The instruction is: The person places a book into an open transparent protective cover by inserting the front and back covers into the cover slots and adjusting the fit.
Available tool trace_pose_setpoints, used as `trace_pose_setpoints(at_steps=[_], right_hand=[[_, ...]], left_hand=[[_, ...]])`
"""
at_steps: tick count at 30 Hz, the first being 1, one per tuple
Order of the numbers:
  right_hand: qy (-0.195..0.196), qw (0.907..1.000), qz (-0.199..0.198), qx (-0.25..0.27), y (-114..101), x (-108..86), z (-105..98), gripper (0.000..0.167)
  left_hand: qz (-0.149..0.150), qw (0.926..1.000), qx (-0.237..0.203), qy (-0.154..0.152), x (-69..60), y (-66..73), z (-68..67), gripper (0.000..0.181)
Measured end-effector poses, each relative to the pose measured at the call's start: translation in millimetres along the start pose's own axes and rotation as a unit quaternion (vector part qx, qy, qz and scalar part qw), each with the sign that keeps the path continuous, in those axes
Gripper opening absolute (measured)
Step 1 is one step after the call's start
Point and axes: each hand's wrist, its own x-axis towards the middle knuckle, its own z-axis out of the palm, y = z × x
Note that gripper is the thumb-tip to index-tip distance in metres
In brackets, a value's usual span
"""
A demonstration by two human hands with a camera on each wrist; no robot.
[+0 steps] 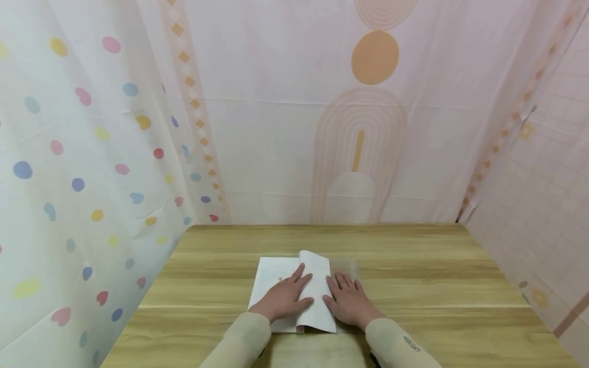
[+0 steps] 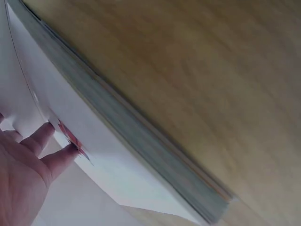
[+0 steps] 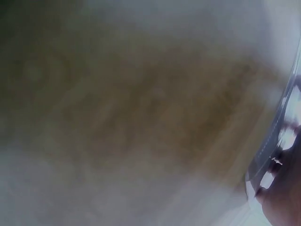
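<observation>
A book with white pages (image 1: 276, 268) lies open on the wooden table, one white leaf (image 1: 317, 286) standing curved over its right part. My left hand (image 1: 285, 299), fingers spread, rests on the book and touches that leaf. In the left wrist view the book's thick page edge (image 2: 136, 132) shows, and the left hand (image 2: 21, 174) has fingertips by a small red picture (image 2: 70, 136). My right hand (image 1: 350, 302) lies with fingers extended on a clear sheet (image 1: 347, 266) at the leaf's right edge. The right wrist view is blurred, the right hand (image 3: 284, 193) at its edge.
The wooden table (image 1: 414, 276) extends around the book on both sides. Behind it hangs a pale curtain (image 1: 267, 153) with arches and an orange disc; a dotted curtain (image 1: 92, 204) hangs at the left, and a checked one (image 1: 543, 204) at the right.
</observation>
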Motion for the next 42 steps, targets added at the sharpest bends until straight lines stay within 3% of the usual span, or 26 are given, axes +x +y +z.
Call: trace_pose_setpoints(at_steps=[7, 13, 17, 24, 32, 37, 42], right_hand=[[0.003, 1.0000, 0.004, 0.004, 2.1, 1.5, 2.2, 0.061], [0.004, 0.9998, 0.003, 0.017, 1.4, 2.4, -0.8, 0.061], [-0.002, 0.9998, 0.001, 0.017, -0.2, 1.5, -3.8, 0.060], [-0.019, 0.9995, -0.001, 0.024, -0.5, 1.9, -8.9, 0.060], [-0.019, 0.9998, 0.002, 0.001, -1.3, 1.7, -10.4, 0.058], [-0.017, 0.9997, 0.007, 0.014, 0.6, 1.8, -10.3, 0.058], [-0.020, 0.9994, 0.001, 0.030, 0.2, 1.0, -10.8, 0.057]], left_hand=[[0.003, 0.9990, 0.045, 0.007, 3.6, 0.4, 4.7, 0.063], [-0.010, 0.9985, 0.054, 0.005, 4.9, 0.1, 8.6, 0.062], [-0.010, 0.9990, 0.044, 0.000, 4.5, -0.1, 7.5, 0.063], [-0.017, 0.9996, -0.018, -0.010, 1.7, 0.9, -2.0, 0.066], [-0.026, 0.9995, 0.009, -0.016, 3.6, 6.1, -1.9, 0.065], [-0.021, 0.9994, 0.025, -0.015, 6.2, 9.1, -1.5, 0.065], [-0.021, 0.9996, 0.002, -0.016, 5.8, 7.8, -1.9, 0.067]])
